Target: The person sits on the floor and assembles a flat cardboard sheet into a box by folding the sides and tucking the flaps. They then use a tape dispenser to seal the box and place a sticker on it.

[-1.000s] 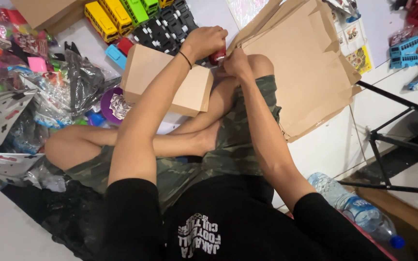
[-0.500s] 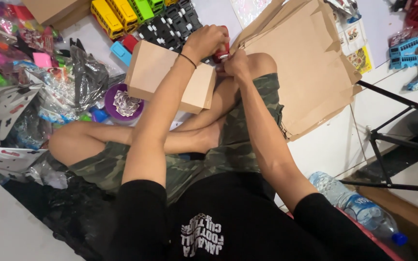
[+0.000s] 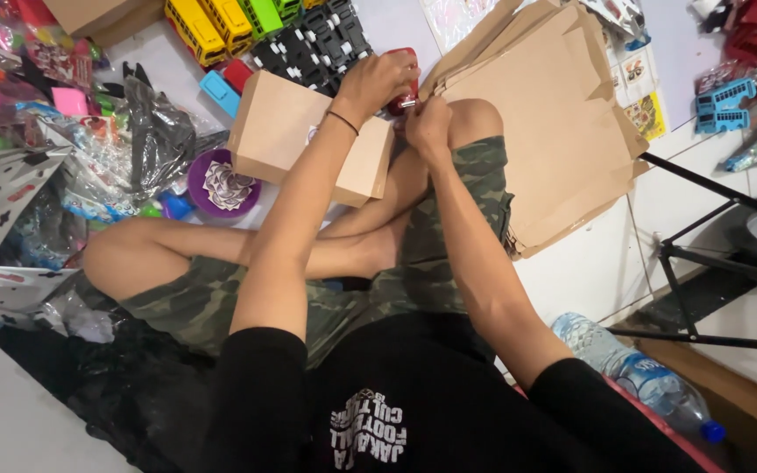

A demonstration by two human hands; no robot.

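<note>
The left hand is clenched around a small red tool at the far edge of a brown paper bag lying across the lap. The right hand pinches the bag's edge just beside it, with a stack of flat brown paper bags to the right.

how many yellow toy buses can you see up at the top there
2, side by side at the top edge of the head view: one yellow bus on the left, the other yellow bus just right of it, beside a green bus. More may lie beyond the frame.
</note>
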